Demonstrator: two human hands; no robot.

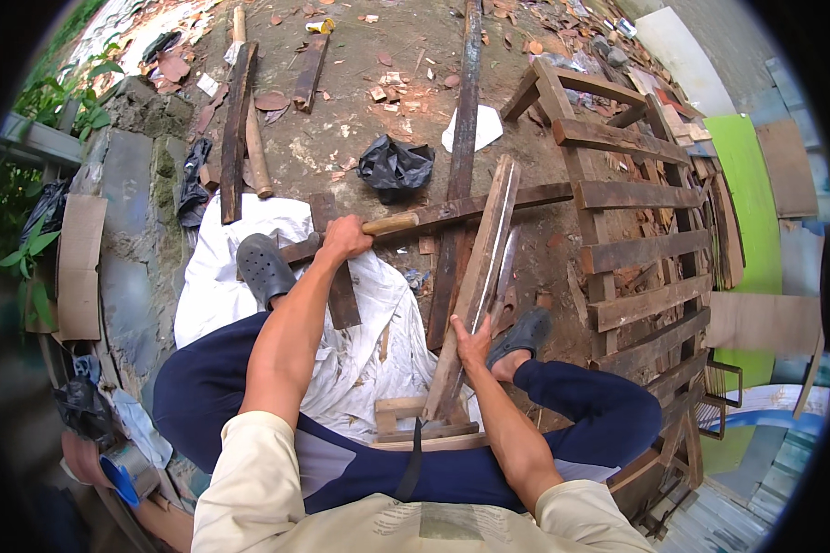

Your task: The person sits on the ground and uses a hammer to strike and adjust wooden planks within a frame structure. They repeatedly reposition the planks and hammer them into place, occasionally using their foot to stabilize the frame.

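My left hand [346, 238] is closed round what looks like a hammer [392, 224]. Its pale wooden handle sticks out to the right, and its head is mostly hidden by the hand. Beneath it, a dark plank [498, 204] runs off to the right, and a short dark board [343, 295] crosses under the hand. My right hand [473, 343] grips a long wooden beam [486, 249] with a pale stripe along it. The beam slants away from me between my legs, its near end by small wood pieces [401, 407]. A white sheet [240, 267] lies under the left-hand side.
A slatted wooden frame [641, 196] stands at the right. A long dark beam [466, 101] stretches across the dirt ahead. A crumpled black plastic bag [395, 168] lies in the middle. More timbers [240, 129] rest at the far left, beside a concrete block wall [129, 203]. Wood chips are scattered about.
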